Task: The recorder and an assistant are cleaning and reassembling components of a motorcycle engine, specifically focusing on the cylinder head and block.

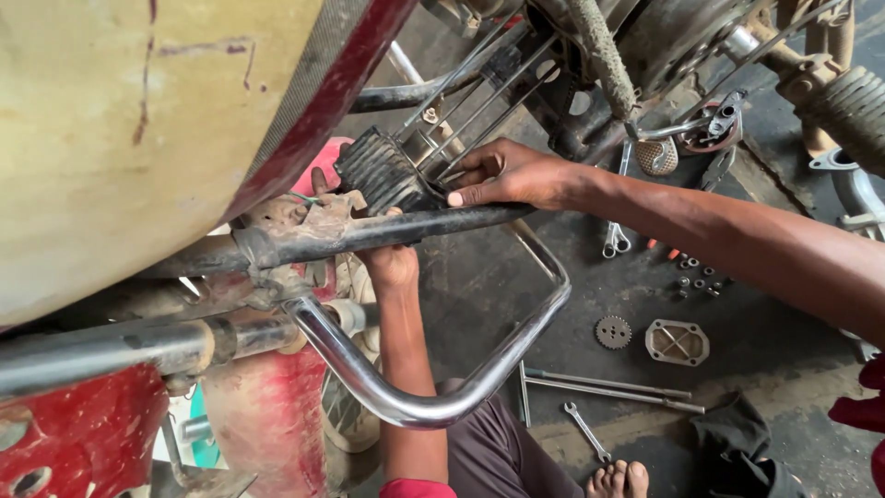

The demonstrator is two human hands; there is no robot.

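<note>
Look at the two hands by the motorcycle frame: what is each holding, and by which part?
Right hand grips the black finned part at its right edge. Left hand reaches up beneath it from below the frame tube; its grip is hidden.

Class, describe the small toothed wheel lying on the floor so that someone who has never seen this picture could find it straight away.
Start at the chrome crash bar curving across the middle, then look right to the dark workshop floor. There lies a small round gear, beside a squarish metal cover plate. Unlike the long rods and spanner below it, it is a toothed disc.
</note>
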